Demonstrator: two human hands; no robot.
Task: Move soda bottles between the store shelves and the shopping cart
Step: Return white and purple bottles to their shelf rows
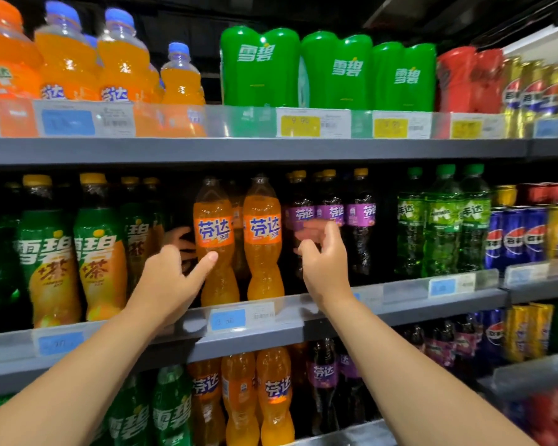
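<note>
Two orange soda bottles stand side by side at the front of the middle shelf (pixel 335 323): the left one (pixel 215 239) and the right one (pixel 263 239). My left hand (pixel 171 278) is at the left bottle's waist, thumb touching its front and fingers reaching around behind it, but not closed on it. My right hand (pixel 322 255) hovers open just right of the right bottle, in front of the purple-labelled dark bottles (pixel 331 214), touching nothing that I can see. No shopping cart is in view.
Green-and-orange tea soda bottles (pixel 74 252) stand left of my left hand. Green bottles (pixel 445 220) and cans (pixel 516 233) fill the right. The upper shelf (pixel 255 149) overhangs closely. More orange bottles (pixel 271 397) sit on the shelf below.
</note>
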